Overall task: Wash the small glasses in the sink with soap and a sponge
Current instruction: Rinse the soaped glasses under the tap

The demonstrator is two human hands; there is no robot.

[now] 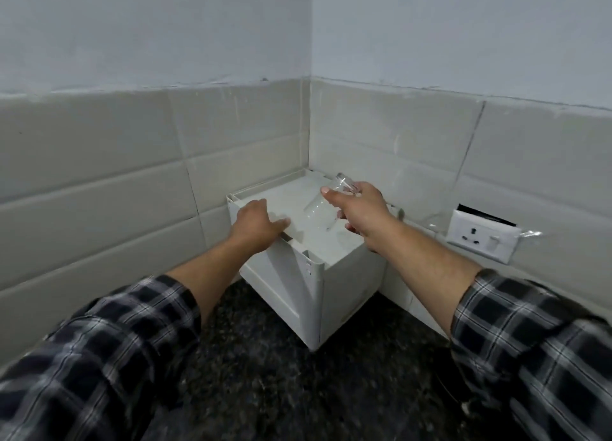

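Grey wall tiles (99, 175) meet in a corner above a dark speckled counter (265, 374). A white lidded box (331, 295) stands in that corner, with a wall socket (480, 238) to its right. The left hand (256, 223) lies palm-down on the box lid; its grip cannot be determined. The right hand (359, 208) grips a clear small glass (319, 213), tilted with its base uppermost, just above the lid.

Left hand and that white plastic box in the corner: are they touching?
Touching. The head view shows the left hand lying on the lid of the white plastic box, thumb flat on top.
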